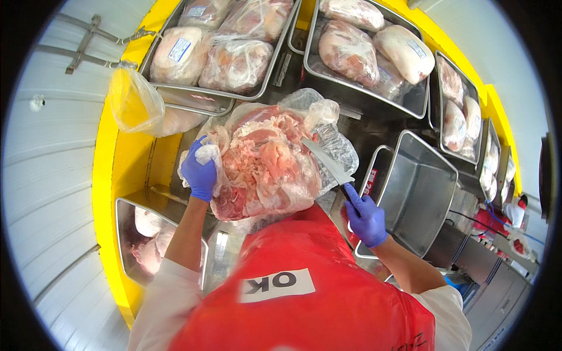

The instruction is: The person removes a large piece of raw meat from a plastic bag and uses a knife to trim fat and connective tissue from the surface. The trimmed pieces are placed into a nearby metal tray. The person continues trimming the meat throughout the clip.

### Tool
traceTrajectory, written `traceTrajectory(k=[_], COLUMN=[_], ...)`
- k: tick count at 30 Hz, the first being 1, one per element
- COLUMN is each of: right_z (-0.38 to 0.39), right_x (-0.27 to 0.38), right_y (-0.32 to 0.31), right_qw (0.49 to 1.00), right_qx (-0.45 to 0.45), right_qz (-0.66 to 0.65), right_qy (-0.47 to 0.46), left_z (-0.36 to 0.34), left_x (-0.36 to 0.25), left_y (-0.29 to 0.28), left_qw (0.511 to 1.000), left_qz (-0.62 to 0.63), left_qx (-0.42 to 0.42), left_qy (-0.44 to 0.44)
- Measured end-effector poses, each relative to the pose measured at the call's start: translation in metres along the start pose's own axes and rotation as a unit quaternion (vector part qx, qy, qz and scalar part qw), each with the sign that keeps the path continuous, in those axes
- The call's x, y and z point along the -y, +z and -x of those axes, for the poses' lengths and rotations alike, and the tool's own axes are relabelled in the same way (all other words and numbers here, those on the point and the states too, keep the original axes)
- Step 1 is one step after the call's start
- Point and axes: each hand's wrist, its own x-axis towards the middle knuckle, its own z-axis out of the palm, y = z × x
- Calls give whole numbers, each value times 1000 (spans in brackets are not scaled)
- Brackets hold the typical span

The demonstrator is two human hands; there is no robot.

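A large piece of raw meat [266, 161], red with pale fat, lies in front of me, partly inside an opened clear plastic bag [335, 146]. My left hand [200, 172], in a purple glove, is closed on bunched plastic at the meat's left side; its fingertips are partly hidden. In my right hand [366, 215], also gloved, is a knife [331, 164] held by its dark handle. The blade slants up and left, its tip beside the meat's right edge. Whether the blade touches the meat I cannot tell.
Metal tubs of bagged meat [234, 64] stand along the far side, with another tub [374, 82] to their right. An empty metal tub [421, 193] sits right of the knife. A tub with meat pieces [149, 240] is at lower left. A yellowish plastic bag [137, 102] hangs at left.
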Motion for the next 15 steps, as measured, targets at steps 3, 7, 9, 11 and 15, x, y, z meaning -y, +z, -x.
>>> traceTrajectory(k=[3,7,9,11,15], right_z=[14,22,20,21,11], right_x=[-8,-21,-23,-29,-18], right_y=[39,90,97,93,1], right_qw=[999,997,993,993,993], right_qx=[-38,-63,-93,-84,-6], right_qz=[-35,-40,-76,-83,-121], right_qy=[8,19,4,1,-4], left_z=[-2,-5,-9,-8,-10], left_x=[6,16,12,3,37], left_y=[1,2,1,2,-1], left_qw=[999,996,996,998,998], left_qz=[-28,-69,-71,-55,-51], left_qx=[-1,-11,-8,-8,-3], left_qy=[25,50,49,23,35])
